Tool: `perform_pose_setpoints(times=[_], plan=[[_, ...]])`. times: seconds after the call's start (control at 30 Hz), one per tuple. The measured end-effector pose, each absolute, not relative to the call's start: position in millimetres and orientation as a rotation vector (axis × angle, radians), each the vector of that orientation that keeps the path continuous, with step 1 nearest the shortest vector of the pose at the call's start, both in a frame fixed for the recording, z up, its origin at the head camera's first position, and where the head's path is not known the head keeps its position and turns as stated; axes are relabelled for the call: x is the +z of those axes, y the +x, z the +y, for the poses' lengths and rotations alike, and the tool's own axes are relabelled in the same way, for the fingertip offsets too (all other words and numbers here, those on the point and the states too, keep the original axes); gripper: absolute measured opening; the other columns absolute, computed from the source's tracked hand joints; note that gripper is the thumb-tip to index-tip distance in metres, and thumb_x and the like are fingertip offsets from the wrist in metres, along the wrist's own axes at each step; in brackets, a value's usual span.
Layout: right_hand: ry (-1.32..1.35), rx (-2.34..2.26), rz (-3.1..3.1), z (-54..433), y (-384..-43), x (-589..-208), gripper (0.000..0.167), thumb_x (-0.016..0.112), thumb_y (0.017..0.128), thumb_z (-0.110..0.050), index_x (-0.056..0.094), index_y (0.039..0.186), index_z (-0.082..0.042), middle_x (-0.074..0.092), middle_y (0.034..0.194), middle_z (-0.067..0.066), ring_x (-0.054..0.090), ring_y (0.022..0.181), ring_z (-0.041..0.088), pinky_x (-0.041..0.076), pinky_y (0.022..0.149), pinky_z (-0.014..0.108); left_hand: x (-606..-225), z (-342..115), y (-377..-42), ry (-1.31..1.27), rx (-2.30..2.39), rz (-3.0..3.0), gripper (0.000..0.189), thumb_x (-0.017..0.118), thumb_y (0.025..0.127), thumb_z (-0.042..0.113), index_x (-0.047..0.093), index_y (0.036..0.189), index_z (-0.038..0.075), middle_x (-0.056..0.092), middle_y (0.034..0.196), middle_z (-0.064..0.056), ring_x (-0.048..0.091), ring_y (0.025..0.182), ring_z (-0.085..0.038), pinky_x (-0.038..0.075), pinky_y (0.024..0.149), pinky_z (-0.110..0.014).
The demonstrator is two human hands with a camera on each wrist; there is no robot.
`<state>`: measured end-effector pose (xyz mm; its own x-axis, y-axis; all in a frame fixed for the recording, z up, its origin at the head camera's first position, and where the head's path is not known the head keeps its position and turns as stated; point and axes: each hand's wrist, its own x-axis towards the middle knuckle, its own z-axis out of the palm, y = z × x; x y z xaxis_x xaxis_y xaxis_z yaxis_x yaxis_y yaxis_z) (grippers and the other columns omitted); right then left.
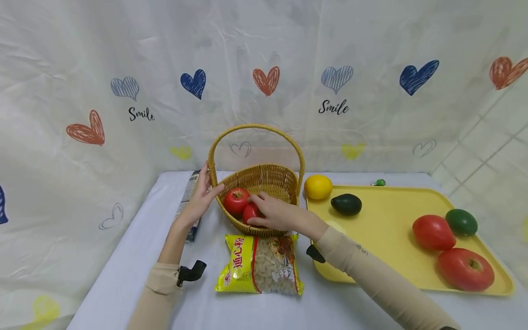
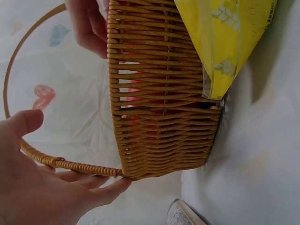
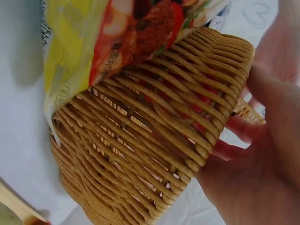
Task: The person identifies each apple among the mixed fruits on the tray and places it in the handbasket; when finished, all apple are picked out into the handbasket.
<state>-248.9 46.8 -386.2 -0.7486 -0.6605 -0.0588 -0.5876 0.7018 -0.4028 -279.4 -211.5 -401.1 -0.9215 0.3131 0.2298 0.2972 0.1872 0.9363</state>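
Observation:
A wicker basket [image 1: 272, 176] with a tall arched handle holds two round red fruits, one [image 1: 237, 201] at the left and another [image 1: 250, 212] beside it. My right hand [image 1: 274, 211] reaches over the front rim, its thumb and fingers around the second fruit, which it partly covers. At the basket's left side my left hand [image 1: 200, 197] touches the foot of the handle; its fingers lie nearly straight behind it [image 2: 93, 185], the thumb apart. A yellow bag of macaroni [image 1: 260, 266] lies against the basket's front.
A yellow tray [image 1: 387, 229] at the right bears a lemon [image 1: 318, 187], a dark avocado [image 1: 346, 204], two large red fruits [image 1: 466, 269] and a green fruit [image 1: 461, 222]. Behind the tray lies a small green item [image 1: 378, 182]. A printed packet [image 1: 191, 231] lies left of the basket.

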Motion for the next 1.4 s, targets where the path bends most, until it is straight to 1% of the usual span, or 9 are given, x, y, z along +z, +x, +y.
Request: perform_pose_setpoints(times=[0.13, 0.2, 0.33, 0.4, 0.6, 0.83, 1.0, 1.23, 1.4], plan=[[-1.002, -0.533, 2.699, 48, -248, -387, 0.059, 0.057, 0.105, -0.040, 0.040, 0.151, -0.007, 0.050, 0.143, 0.018, 0.060, 0.118, 0.026, 0.054, 0.104, 0.041, -401, -210, -279, 0.624, 1.899, 2.417, 0.086, 0.052, 0.107, 0.021, -0.012, 0.165, 0.022, 0.008, 0.174, -0.016, 0.010, 0.161, -0.040, 0.016, 0.127, -0.065], [-0.997, -0.549, 2.679, 49, -247, -387, 0.061, 0.056, 0.106, -0.039, 0.036, 0.154, -0.007, 0.045, 0.150, 0.019, 0.057, 0.128, 0.029, 0.051, 0.110, 0.044, -401, -209, -279, 0.634, 1.903, 2.415, 0.087, 0.052, 0.107, 0.020, -0.012, 0.165, 0.022, 0.009, 0.174, -0.016, 0.011, 0.161, -0.040, 0.016, 0.127, -0.064], [-0.996, -0.540, 2.635, 53, -245, -387, 0.062, 0.053, 0.107, -0.037, 0.033, 0.159, -0.011, 0.023, 0.168, 0.023, 0.036, 0.153, 0.037, 0.036, 0.123, 0.052, -401, -208, -281, 0.636, 1.907, 2.414, 0.086, 0.053, 0.107, 0.018, -0.010, 0.165, 0.021, 0.011, 0.174, -0.015, 0.011, 0.161, -0.038, 0.016, 0.127, -0.063], [-0.998, -0.522, 2.623, 55, -243, -388, 0.061, 0.052, 0.108, -0.037, 0.032, 0.161, -0.013, 0.014, 0.171, 0.023, 0.025, 0.158, 0.039, 0.031, 0.126, 0.054, -402, -208, -282, 0.638, 1.910, 2.412, 0.086, 0.052, 0.107, 0.017, -0.011, 0.165, 0.021, 0.011, 0.174, -0.015, 0.011, 0.161, -0.039, 0.016, 0.128, -0.063], [-1.037, -0.511, 2.638, 60, -237, -388, 0.058, 0.051, 0.108, -0.035, 0.035, 0.160, -0.013, 0.015, 0.171, 0.023, 0.022, 0.158, 0.040, 0.030, 0.125, 0.056, -405, -207, -282, 0.646, 1.914, 2.401, 0.088, 0.053, 0.107, 0.018, -0.012, 0.165, 0.020, 0.010, 0.174, -0.014, 0.010, 0.161, -0.039, 0.017, 0.128, -0.062], [-1.039, -0.506, 2.663, 75, -222, -378, 0.057, 0.053, 0.107, -0.036, 0.038, 0.158, -0.015, 0.021, 0.170, 0.023, 0.029, 0.156, 0.040, 0.035, 0.123, 0.056, -404, -208, -282, 0.653, 1.911, 2.412, 0.088, 0.054, 0.107, 0.020, -0.012, 0.165, 0.018, 0.009, 0.174, -0.014, 0.010, 0.161, -0.040, 0.018, 0.127, -0.062], [-0.995, -0.602, 2.617, 92, -201, -375, 0.062, 0.053, 0.107, -0.039, 0.033, 0.162, -0.017, 0.021, 0.171, 0.018, 0.026, 0.157, 0.039, 0.030, 0.125, 0.057, -403, -209, -281, 0.633, 1.905, 2.423, 0.088, 0.053, 0.107, 0.017, -0.013, 0.165, 0.016, 0.010, 0.174, -0.016, 0.010, 0.161, -0.040, 0.018, 0.127, -0.063], [-0.926, -0.746, 2.623, 121, -176, -381, 0.060, 0.053, 0.106, -0.044, 0.038, 0.160, -0.021, 0.018, 0.173, 0.014, 0.014, 0.161, 0.038, 0.024, 0.126, 0.062, -402, -211, -281, 0.625, 1.893, 2.441, 0.089, 0.054, 0.107, 0.021, -0.013, 0.165, 0.016, 0.011, 0.173, -0.015, 0.011, 0.161, -0.039, 0.017, 0.127, -0.063], [-0.923, -0.799, 2.694, 142, -171, -385, 0.058, 0.053, 0.106, -0.043, 0.040, 0.158, -0.020, 0.021, 0.172, 0.012, 0.017, 0.159, 0.040, 0.025, 0.124, 0.065, -402, -213, -281, 0.629, 1.898, 2.435, 0.088, 0.054, 0.107, 0.022, -0.012, 0.165, 0.021, 0.010, 0.174, -0.012, 0.011, 0.161, -0.038, 0.017, 0.127, -0.062]])
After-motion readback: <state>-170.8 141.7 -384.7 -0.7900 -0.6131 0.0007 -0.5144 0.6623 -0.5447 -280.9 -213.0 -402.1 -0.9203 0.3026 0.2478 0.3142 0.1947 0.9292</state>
